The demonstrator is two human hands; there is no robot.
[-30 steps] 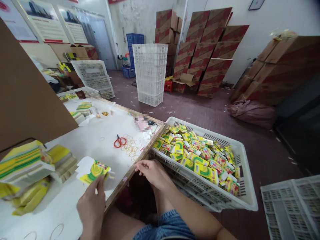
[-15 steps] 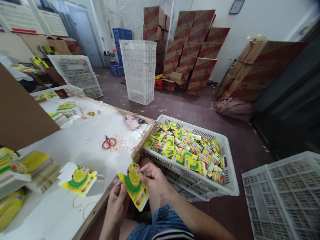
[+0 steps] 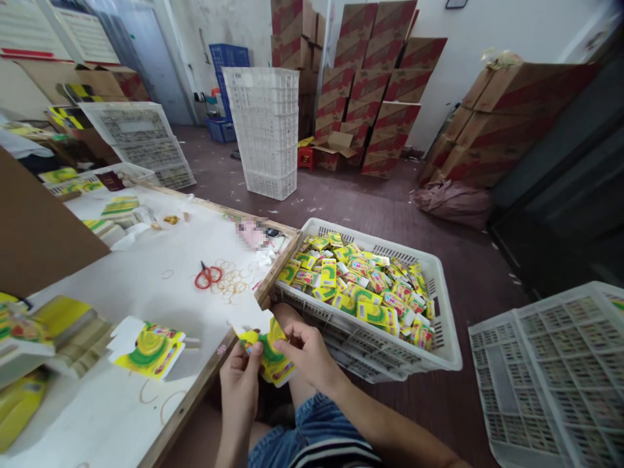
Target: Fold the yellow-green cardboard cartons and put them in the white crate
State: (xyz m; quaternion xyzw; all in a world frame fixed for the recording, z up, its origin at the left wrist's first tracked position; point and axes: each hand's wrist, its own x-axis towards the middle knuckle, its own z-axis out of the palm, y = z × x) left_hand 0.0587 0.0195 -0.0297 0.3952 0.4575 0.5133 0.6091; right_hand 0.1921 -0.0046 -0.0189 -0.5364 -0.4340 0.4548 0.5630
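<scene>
Because the carton (image 3: 277, 363) looks light, flexible and easily creased, I pinch it at opposite sides, left hand (image 3: 241, 380) and right hand (image 3: 312, 356) grips closed.

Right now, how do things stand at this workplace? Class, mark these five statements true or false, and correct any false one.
1. The left hand and right hand hold one carton. True.
2. The scissors lie among the small boxes. False: they lie on the table, beside thin loops.
3. The scissors have red handles. True.
4. The tall crate stack mid-floor is blue. False: it is white.
5. The table carton is under the scissors. False: they are apart.
</scene>
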